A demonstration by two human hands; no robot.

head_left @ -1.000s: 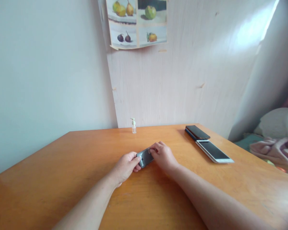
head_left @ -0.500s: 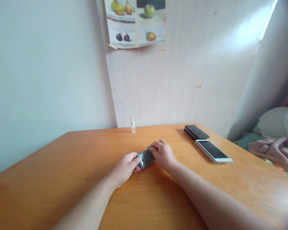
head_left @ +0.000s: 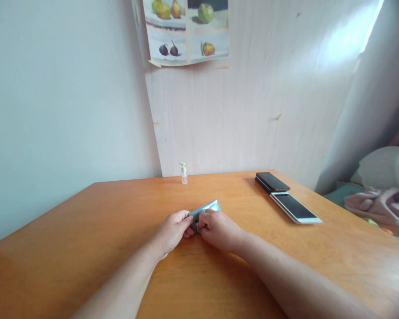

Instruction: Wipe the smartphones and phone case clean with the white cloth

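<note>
Our right hand has shifted nearer our left hand, which grips the phone; right fingers curl, hold unclear.

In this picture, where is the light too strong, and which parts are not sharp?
Head view: strong glare whitens the upper right of the wood-grain panel; milder glare washes the table at lower right; the phone in the left hand shows a pale reflection; a soft shadow lies beside the right forearm; the pink cloth looks soft.
</note>
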